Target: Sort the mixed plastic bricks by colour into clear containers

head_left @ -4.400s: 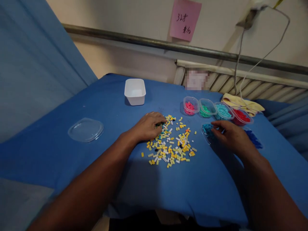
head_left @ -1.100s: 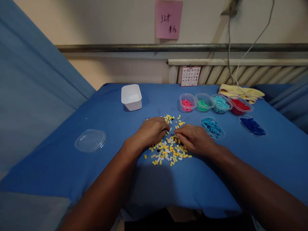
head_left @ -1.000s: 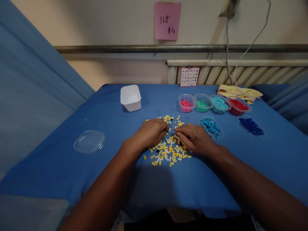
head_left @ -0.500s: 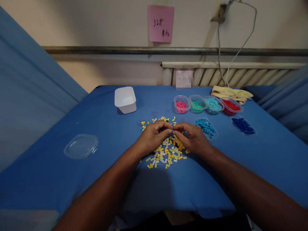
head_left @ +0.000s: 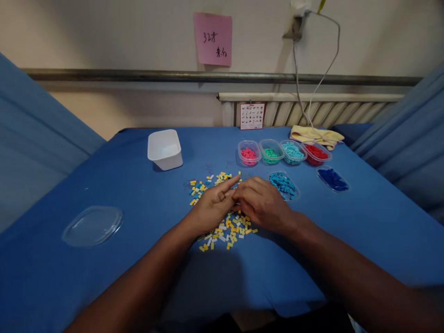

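My left hand (head_left: 212, 206) hovers over a spread of small toy bricks (head_left: 227, 231), mostly yellow and white. Its index finger is stretched out, and the palm is partly turned up. My right hand (head_left: 262, 201) meets it there, fingers bent and pressed together against the left palm and fingers. Whatever lies between the two hands is hidden. More yellow bricks mixed with a few blue ones (head_left: 198, 189) show beyond the left hand. Just past the right hand is a shallow clear tray of teal-blue bricks (head_left: 282, 185).
Clear tubs hold pink bricks (head_left: 249, 156), green bricks (head_left: 270, 155), light-blue bricks (head_left: 293, 151) and red bricks (head_left: 315, 153). Dark-blue bricks (head_left: 332, 179) sit at right. A white tub (head_left: 164, 150), clear lid (head_left: 93, 225) and yellow cloth (head_left: 316, 135) lie on the blue-covered table (head_left: 132, 180).
My right hand came from the teal-blue tray to the pile. Both hands then lifted, fingertips pinched together around a tiny blue piece. Now the left index is stretched out and the right fingers reach its palm.
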`<state>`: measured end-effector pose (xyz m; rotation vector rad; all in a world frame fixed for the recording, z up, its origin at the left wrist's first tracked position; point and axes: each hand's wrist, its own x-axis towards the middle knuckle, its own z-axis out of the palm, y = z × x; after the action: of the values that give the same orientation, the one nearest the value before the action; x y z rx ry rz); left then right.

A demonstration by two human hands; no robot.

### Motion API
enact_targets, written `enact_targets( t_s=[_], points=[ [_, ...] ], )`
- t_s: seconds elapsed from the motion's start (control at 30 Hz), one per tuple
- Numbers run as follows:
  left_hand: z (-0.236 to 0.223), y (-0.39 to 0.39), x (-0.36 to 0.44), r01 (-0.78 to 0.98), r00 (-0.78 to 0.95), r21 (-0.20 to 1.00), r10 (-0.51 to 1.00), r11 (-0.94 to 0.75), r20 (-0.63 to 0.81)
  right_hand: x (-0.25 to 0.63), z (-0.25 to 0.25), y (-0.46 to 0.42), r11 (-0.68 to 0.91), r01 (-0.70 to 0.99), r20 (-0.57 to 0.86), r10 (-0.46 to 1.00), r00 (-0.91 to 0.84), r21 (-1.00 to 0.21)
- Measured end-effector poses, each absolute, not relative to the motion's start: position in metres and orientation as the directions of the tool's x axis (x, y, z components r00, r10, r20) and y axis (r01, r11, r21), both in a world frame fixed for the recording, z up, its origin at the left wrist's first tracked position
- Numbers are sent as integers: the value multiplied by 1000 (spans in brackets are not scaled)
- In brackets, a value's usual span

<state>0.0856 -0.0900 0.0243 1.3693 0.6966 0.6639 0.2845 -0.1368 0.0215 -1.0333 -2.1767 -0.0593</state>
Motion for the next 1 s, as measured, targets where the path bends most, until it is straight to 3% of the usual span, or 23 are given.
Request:
enact_targets(
  t_s=[0.2,0.4,0.6,0.77,0.9,1.0],
  points=[
    [34,-93,88,39,655,999,754,26,-45,298,35,-142,614,693,565,746,-353,-377],
    [61,-59,33,335,306,928,950,-164,57,376,28,-147,329,902,413,889,-197,-280],
    [63,-52,-3,532,564,796,822,-288,-79,422,11,-151,232,952,207,960,-190,-202],
    [54,-56,5,599,669,638,741,-485,-65,413,17,-151,155,969,291,952,-94,-193],
    [54,-55,6,642,674,506,739,-576,-13,388,23,-154,281,926,395,903,-167,-251],
    [54,-54,3,698,647,390,762,-600,15,365,23,-157,413,862,389,875,-287,-293]
  ],
)
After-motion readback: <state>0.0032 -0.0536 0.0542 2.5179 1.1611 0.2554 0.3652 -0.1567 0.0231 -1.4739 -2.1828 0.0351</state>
